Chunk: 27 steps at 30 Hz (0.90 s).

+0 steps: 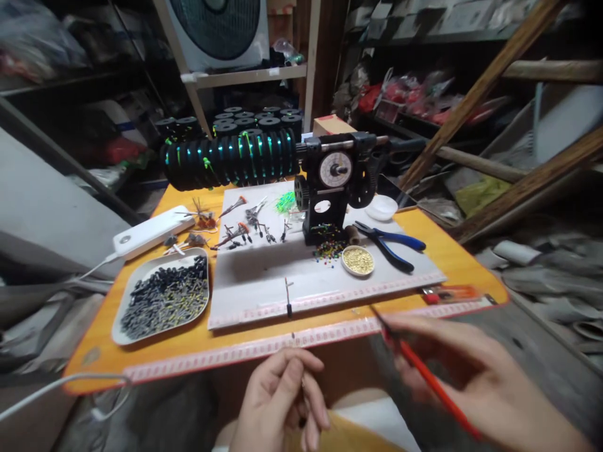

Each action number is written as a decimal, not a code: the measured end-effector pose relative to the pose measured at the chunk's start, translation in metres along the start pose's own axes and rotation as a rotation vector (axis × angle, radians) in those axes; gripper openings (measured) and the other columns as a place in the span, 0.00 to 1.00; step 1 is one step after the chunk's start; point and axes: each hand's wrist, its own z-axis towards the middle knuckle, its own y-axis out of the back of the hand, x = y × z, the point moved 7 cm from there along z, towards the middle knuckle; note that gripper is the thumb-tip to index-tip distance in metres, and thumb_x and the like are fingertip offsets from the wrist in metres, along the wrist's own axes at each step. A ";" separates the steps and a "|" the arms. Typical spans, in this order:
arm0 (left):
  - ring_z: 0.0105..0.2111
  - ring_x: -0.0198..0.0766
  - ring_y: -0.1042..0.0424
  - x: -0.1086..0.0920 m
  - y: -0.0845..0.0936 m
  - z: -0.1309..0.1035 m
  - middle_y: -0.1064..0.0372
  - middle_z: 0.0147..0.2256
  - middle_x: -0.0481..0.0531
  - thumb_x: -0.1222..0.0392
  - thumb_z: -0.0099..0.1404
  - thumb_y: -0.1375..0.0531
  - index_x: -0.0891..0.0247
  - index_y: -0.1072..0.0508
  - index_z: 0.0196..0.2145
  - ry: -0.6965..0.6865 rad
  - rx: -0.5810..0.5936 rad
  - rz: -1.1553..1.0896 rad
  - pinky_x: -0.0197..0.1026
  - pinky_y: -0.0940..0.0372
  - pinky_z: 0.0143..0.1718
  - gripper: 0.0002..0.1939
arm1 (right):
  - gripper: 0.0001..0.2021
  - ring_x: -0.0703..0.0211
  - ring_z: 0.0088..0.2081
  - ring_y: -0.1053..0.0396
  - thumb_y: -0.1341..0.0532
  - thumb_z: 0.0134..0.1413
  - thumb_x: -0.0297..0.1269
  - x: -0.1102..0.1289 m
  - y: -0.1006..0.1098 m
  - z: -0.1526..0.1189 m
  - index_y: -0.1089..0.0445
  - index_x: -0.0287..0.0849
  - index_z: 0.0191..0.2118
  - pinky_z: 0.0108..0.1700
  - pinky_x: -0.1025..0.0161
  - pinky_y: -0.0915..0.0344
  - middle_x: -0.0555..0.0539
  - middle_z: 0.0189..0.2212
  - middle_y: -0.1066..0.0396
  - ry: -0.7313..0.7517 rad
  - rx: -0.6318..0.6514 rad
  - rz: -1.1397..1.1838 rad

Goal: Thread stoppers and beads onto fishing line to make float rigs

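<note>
My left hand [285,398] is closed below the table's front edge, thumb and forefinger pinched on a thin small piece with a dark end, mostly hidden by the fingers. To the right, my right hand [471,370] is wrapped round a red-handled tool [436,386] with a slim dark tip; blur hides its exact kind. That tip is over the table's front edge, apart from my left hand. On the white board [264,276] lies a thin brown stem [287,292] with a black end. Further back are several similar dark-ended pieces [245,235].
A tray [120,326] of small black and grey-yellow parts stands left. Gold beads [358,260], blue-handled pliers [393,242] and colourful pins [327,249] lie near a black machine [330,182] with a dial. It carries a row of black spools [230,157]. An orange cutter [452,294] lies right.
</note>
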 end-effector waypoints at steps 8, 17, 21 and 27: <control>0.10 0.28 0.30 0.002 -0.004 -0.002 0.21 0.20 0.53 0.55 0.76 0.52 0.64 0.24 0.42 -0.084 0.118 -0.172 0.23 0.38 0.12 0.18 | 0.19 0.52 0.50 0.25 0.32 0.53 0.41 0.026 -0.063 -0.010 0.25 0.53 0.53 0.51 0.63 0.28 0.45 0.49 0.23 -0.088 0.547 0.017; 0.06 0.24 0.52 0.004 -0.005 -0.008 0.35 0.11 0.44 0.57 0.77 0.57 0.65 0.24 0.42 -0.079 0.213 -0.259 0.22 0.48 0.10 0.22 | 0.16 0.54 0.37 0.23 0.33 0.48 0.29 0.045 -0.077 0.013 0.19 0.50 0.44 0.38 0.66 0.28 0.47 0.35 0.19 -0.017 0.564 0.107; 0.06 0.25 0.57 -0.001 -0.010 -0.009 0.51 0.08 0.37 0.60 0.77 0.56 0.63 0.24 0.40 -0.012 0.244 -0.262 0.24 0.47 0.11 0.20 | 0.11 0.61 0.25 0.29 0.36 0.49 0.27 0.047 -0.081 0.016 0.18 0.48 0.36 0.28 0.70 0.34 0.51 0.23 0.23 -0.012 0.584 0.203; 0.06 0.26 0.56 0.000 -0.009 -0.010 0.48 0.08 0.37 0.54 0.70 0.43 0.62 0.27 0.35 0.115 0.126 -0.256 0.28 0.46 0.11 0.10 | 0.09 0.62 0.26 0.30 0.36 0.55 0.32 0.045 -0.093 0.014 0.19 0.44 0.41 0.29 0.70 0.36 0.50 0.25 0.21 -0.113 0.696 0.297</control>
